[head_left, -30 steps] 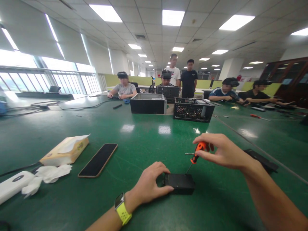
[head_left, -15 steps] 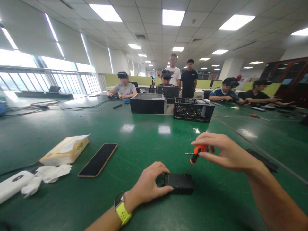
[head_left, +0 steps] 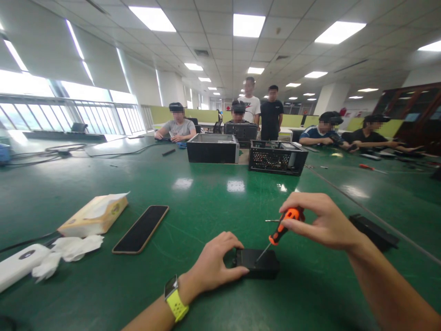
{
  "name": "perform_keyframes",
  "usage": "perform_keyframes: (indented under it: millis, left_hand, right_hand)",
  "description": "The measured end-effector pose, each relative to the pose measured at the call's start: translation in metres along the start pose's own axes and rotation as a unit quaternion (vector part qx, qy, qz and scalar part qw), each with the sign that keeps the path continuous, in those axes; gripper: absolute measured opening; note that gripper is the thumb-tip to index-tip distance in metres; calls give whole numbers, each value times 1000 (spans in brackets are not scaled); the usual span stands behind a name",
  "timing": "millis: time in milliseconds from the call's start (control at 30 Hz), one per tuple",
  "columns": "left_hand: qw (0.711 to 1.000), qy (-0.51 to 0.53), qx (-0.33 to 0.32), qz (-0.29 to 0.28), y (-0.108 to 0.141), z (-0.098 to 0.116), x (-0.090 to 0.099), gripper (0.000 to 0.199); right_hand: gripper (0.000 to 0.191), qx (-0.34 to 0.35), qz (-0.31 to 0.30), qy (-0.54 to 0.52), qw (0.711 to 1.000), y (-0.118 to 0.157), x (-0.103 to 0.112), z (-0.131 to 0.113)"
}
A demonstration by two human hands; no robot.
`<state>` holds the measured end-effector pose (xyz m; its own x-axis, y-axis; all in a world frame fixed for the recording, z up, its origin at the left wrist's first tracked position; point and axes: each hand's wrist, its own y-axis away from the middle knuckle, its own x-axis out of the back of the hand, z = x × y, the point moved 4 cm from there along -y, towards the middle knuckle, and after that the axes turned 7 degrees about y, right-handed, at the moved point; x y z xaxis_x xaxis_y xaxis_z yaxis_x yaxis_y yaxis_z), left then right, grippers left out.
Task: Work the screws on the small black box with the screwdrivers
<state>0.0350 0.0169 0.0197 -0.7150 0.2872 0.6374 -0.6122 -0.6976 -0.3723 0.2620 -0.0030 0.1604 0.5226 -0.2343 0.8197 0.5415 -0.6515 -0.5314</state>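
Observation:
A small black rectangular box [head_left: 265,265] lies flat on the green table. Thumb and fingers of my left hand [head_left: 220,259] clasp its left end from front and back. My right hand [head_left: 315,219] grips the handle of an orange and black screwdriver [head_left: 282,226], which leans to the right. The tip rests on top of the box, near its middle; whether it sits in a screw I cannot make out. Just left of the handle, a thin metal shaft [head_left: 272,220] sticks out sideways; what it belongs to is mostly hidden.
A phone [head_left: 140,230], a tissue pack [head_left: 94,215] and crumpled tissues [head_left: 74,248] lie to the left. A flat black part [head_left: 374,232] is behind my right forearm. Two open computer cases [head_left: 212,151] stand farther back. Another screwdriver [head_left: 372,168] lies far right. Several people are around the table.
The screwdriver's tip has moved from the box's back edge toward the middle of its top, and the tool tilts more. My left hand and the box stay put.

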Motion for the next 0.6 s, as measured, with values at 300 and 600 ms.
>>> perform_keyframes:
  millis: [300, 600]
  left_hand:
    - [1000, 0, -5, 3, 0, 2, 0, 32]
    - [1000, -3, 3, -1, 0, 1, 0, 32]
  right_hand:
    - [19, -5, -32, 0, 999, -4, -15, 0]
    - [21, -8, -26, -8, 1000, -4, -13, 5]
